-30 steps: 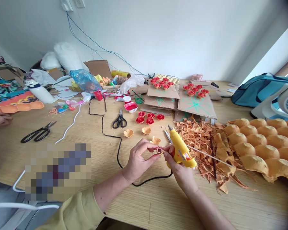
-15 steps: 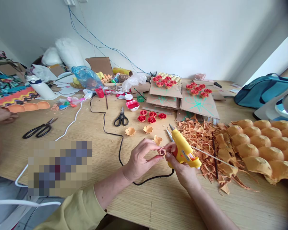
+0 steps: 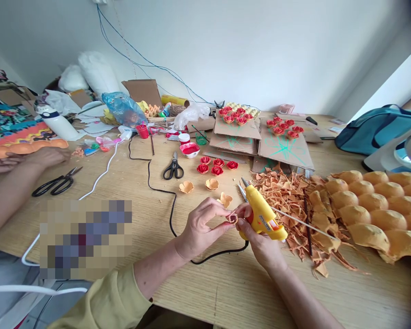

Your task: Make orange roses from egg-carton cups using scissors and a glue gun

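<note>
Far left: a co-worker's hand (image 3: 37,157) lies flat on the table (image 3: 226,283), with scissors (image 3: 56,183) just beside it.

Centre-left: a black cord (image 3: 150,180) runs from the far clutter down the table and curves under the person's wrists.

Centre: two plain paper cups (image 3: 186,187) sit near four red roses (image 3: 216,165), apart from both hands.

Left hand (image 3: 200,226): thumb and fingers are pinched on a small rolled paper bud (image 3: 232,218), held just above the table near its front edge.

Right hand (image 3: 256,237): closed round the grip of a yellow glue gun (image 3: 262,214), nozzle pointing up and away. Its thumb and forefinger also touch the bud, so the hands meet at the bud.

Right: a heap of orange scraps (image 3: 287,194) lies just beside the gun, with a thin stick (image 3: 304,224) across it. Beyond it is an egg tray (image 3: 373,205), domes up.
</note>
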### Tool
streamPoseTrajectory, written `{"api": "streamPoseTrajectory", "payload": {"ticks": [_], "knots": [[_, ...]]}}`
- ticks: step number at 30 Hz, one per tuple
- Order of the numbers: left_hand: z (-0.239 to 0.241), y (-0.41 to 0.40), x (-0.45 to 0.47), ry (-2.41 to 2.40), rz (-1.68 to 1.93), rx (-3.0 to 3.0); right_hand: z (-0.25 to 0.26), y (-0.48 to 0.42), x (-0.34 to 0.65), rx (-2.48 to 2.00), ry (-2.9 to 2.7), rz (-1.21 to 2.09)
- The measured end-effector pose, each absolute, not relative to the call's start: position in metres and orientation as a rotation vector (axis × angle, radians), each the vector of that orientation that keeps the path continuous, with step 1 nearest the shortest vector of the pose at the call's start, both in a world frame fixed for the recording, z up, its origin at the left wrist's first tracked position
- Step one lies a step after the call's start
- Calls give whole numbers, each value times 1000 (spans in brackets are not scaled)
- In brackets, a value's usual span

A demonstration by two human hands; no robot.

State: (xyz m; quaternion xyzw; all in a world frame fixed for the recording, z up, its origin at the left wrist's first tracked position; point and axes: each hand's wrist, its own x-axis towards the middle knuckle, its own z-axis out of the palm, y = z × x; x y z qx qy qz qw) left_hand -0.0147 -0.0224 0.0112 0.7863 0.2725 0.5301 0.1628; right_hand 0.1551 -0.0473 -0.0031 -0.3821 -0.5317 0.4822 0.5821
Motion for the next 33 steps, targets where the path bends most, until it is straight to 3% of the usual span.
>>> {"api": "streamPoseTrajectory", "payload": {"ticks": [19, 33], "knots": [[8, -20, -10, 961, 1336, 1899, -15, -44, 152, -896, -1049, 1161], [6, -9, -14, 632, 948, 1174, -14, -42, 153, -784, -883, 1268]]}}
